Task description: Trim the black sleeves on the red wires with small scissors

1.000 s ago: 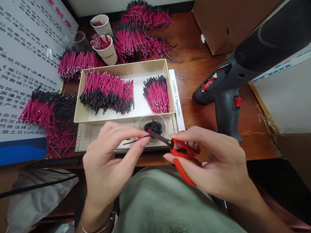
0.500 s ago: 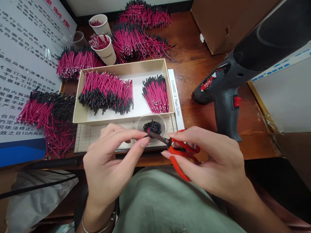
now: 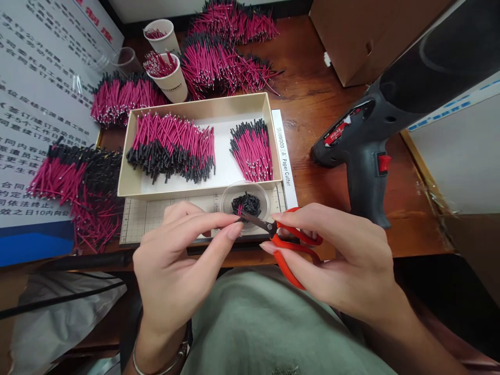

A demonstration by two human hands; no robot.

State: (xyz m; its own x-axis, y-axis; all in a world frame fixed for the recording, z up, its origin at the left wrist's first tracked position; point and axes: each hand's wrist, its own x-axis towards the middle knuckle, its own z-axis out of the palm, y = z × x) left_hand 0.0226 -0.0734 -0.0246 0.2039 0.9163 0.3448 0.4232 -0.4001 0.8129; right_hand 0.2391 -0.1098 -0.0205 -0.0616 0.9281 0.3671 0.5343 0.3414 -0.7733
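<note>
Red-handled scissors (image 3: 287, 245) show seemingly dark-grey blades (image 3: 258, 223).

Brown wooden tabletop (image 3: 300, 78) beyond left grip (image 3: 175, 271) and right grip (image 3: 347, 260); pale wall (image 3: 156, 7), dark trim (image 3: 289, 8) farther back; printed board (image 3: 35, 104) left of both.

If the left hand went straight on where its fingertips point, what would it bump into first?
Probably the dark blades of the red-handled scissors, just beyond the left hand, though exact depth is unclear.
</note>
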